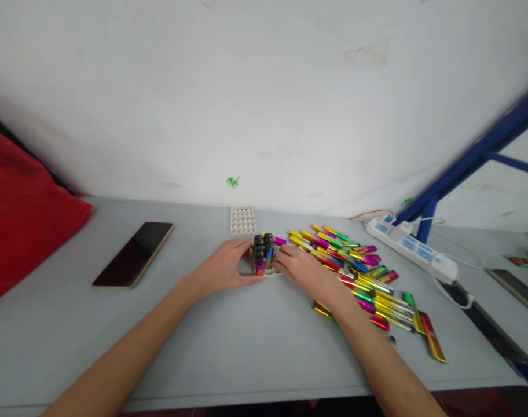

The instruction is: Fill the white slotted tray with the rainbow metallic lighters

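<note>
Black-topped lighters with shiny, coloured bodies stand upright in two rows in a small pale tray. My left hand curves around the tray's left side, its thumb at the near corner and its fingers farther back. On the other side, my right hand bends its closed fingers down beside the right row of lighters, over the tray. Whatever its fingertips pinch is hidden behind the hand. A second pale tray with rows of round hollows lies behind, near the wall.
Many loose metallic lighter tubes are spread to the right, partly under my right forearm. Beyond them lie a white power strip with cables and a blue metal frame. A dark phone and a red cloth are at left.
</note>
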{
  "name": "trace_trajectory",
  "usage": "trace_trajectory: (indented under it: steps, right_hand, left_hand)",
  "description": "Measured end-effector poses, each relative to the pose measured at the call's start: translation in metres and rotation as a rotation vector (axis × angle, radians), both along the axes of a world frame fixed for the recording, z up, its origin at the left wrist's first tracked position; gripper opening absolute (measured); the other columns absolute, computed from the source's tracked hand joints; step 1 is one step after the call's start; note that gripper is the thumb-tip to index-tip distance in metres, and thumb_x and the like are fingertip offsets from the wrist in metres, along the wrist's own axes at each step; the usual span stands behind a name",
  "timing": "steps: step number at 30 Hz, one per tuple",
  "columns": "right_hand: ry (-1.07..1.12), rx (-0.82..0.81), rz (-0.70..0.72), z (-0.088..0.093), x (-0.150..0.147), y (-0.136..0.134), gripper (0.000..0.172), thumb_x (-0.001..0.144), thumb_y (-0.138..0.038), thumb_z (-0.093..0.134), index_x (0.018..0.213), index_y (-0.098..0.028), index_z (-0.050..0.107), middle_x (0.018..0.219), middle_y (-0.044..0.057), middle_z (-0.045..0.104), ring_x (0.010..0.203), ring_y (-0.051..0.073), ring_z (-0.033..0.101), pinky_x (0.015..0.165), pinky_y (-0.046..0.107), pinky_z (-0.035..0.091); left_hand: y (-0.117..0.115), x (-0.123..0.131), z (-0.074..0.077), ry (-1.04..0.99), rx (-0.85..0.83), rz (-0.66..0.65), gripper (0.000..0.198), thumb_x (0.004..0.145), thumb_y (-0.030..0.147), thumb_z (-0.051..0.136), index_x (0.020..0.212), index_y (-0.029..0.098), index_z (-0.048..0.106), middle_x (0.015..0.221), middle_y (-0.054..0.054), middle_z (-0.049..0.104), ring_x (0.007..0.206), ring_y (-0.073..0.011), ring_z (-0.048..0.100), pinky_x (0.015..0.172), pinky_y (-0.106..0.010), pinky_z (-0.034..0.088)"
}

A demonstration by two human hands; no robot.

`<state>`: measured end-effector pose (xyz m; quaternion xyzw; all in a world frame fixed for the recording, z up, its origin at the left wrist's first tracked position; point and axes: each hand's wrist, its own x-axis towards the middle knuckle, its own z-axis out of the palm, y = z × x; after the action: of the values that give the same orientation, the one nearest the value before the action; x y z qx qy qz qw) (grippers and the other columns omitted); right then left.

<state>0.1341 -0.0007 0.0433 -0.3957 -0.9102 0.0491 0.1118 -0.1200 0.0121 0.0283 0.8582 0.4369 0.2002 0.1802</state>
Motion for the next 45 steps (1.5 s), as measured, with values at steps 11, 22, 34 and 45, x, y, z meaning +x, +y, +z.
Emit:
trace_trajectory:
  steps: [11, 22, 34, 45]
  right_hand:
    - [0.072, -0.071, 0.002, 0.003, 0.007, -0.004, 0.017, 0.112, -0.031, 0.063, 0.110, -0.018, 0.074, 0.111, 0.011, 0.073, 0.106, 0.026, 0.072, 0.095, 0.040, 0.058]
    - [0.135, 0.012, -0.072, -0.002, 0.000, -0.005, 0.021, 0.111, -0.038, 0.066, 0.105, -0.019, 0.071, 0.103, 0.009, 0.074, 0.094, 0.025, 0.071, 0.083, 0.036, 0.054]
    - [0.294, 0.075, -0.207, 0.008, 0.016, 0.000, 0.024, 0.115, -0.033, 0.057, 0.108, -0.019, 0.074, 0.106, 0.009, 0.076, 0.103, 0.025, 0.070, 0.094, 0.037, 0.051]
    - [0.037, 0.087, -0.460, -0.017, -0.017, 0.019, 0.017, 0.105, -0.025, 0.070, 0.120, -0.019, 0.077, 0.138, 0.017, 0.071, 0.129, 0.036, 0.061, 0.111, 0.052, 0.046]
  left_hand:
    - [-0.001, 0.000, 0.002, 0.010, 0.018, -0.011, 0.040, 0.083, 0.055, 0.086, 0.094, 0.023, 0.063, 0.103, -0.008, 0.075, 0.100, -0.0304, 0.070, 0.090, -0.040, 0.053]
    - [0.002, -0.002, -0.003, 0.004, 0.019, -0.019, 0.038, 0.083, 0.053, 0.085, 0.092, 0.024, 0.062, 0.102, -0.007, 0.073, 0.097, -0.0296, 0.069, 0.087, -0.039, 0.053]
    - [0.003, -0.012, 0.014, 0.032, -0.054, -0.037, 0.040, 0.073, 0.050, 0.087, 0.087, 0.023, 0.060, 0.095, -0.004, 0.070, 0.089, -0.0265, 0.065, 0.083, -0.038, 0.054]
    - [-0.002, -0.018, 0.021, 0.062, -0.114, -0.069, 0.045, 0.069, 0.045, 0.089, 0.099, 0.021, 0.065, 0.108, -0.007, 0.071, 0.103, -0.0310, 0.068, 0.097, -0.043, 0.057]
